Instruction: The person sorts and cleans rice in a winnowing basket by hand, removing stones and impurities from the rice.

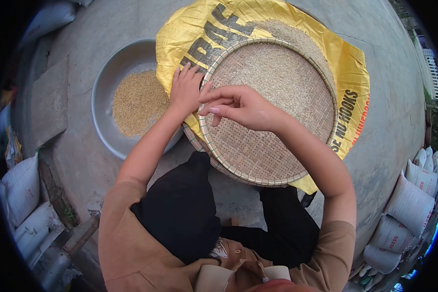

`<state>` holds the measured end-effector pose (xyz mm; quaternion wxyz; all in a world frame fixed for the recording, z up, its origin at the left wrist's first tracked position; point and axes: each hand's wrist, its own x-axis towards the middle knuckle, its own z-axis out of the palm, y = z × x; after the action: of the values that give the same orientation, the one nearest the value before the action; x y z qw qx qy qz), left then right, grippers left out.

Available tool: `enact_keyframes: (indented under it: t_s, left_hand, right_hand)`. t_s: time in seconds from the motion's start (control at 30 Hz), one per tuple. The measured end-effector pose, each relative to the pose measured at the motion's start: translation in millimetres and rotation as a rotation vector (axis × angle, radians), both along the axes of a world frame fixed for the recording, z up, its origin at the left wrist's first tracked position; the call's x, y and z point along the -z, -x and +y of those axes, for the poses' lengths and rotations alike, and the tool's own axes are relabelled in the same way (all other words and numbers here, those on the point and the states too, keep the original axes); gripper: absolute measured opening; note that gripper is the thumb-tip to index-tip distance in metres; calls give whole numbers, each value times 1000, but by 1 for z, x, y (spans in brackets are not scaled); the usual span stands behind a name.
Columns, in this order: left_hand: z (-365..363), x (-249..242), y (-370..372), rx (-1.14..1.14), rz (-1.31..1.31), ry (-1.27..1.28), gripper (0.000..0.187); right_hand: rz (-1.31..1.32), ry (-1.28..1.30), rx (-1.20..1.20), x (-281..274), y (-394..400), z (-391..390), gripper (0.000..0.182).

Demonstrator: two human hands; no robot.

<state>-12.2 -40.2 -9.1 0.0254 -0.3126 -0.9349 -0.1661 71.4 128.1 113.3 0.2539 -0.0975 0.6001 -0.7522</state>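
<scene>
A round woven bamboo winnowing tray (250,153) holds pale grain (272,73) spread thinly over its far half. It lies partly on a yellow printed sack (180,36). My left hand (185,90) rests with fingers stretched out on the sack, beside the tray's left rim. Over the tray's left side, my right hand (238,107) has bent fingers, thumb and index apart, with nothing visible between them. To the left, a metal basin (99,104) contains golden-brown grain (137,102); my left forearm passes over its right edge.
More pale grain (297,36) lies on the sack behind the tray. Another woven rim (194,140) shows beneath the tray. Stuffed white sacks (411,204) are stacked at right, with others (22,182) at left. Grey concrete floor (374,126) surrounds everything.
</scene>
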Motion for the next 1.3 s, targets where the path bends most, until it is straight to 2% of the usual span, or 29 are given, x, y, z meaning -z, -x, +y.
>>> enact_keyframes:
  t_s: [0.13,0.2,0.23,0.3,0.33,0.4,0.7,1.03,1.13,1.2,1.3]
  left_hand:
    - [1,0,0,-11,0,20,43]
    - [0,-1,0,-9,4,2,43]
    - [0,-1,0,1,15,-1,42]
    - [0,0,-1,0,21,-5,42]
    - [1,-1,-1,-5,19,-2,42]
    - [0,-1,-1,1,22,7,42]
    - [1,-1,-1,-8,28,21,43]
    - [2,-4,-1,7,22,22,40]
    - [1,-5,-2,8,23,20,41]
    - [1,-5,-2,10,24,13,41]
    - [2,-4,-2,8,20,27,40]
  right_hand:
    - [-208,-454,259,46,-39,75,28]
    - [-274,-618,309,65,-65,103,24]
    - [-274,-628,299,72,-76,112,24]
    - [-172,-848,332,82,-95,121,19]
    - [-172,-847,333,83,-101,120,19]
    - [-7,-1016,322,86,-110,118,15]
    - [96,-1078,241,80,-111,109,14]
    - [71,-1115,222,82,-109,108,11]
    - [83,-1129,254,85,-111,110,9]
    - [131,-1126,406,89,-114,112,9]
    - [153,-1119,396,86,-115,114,10]
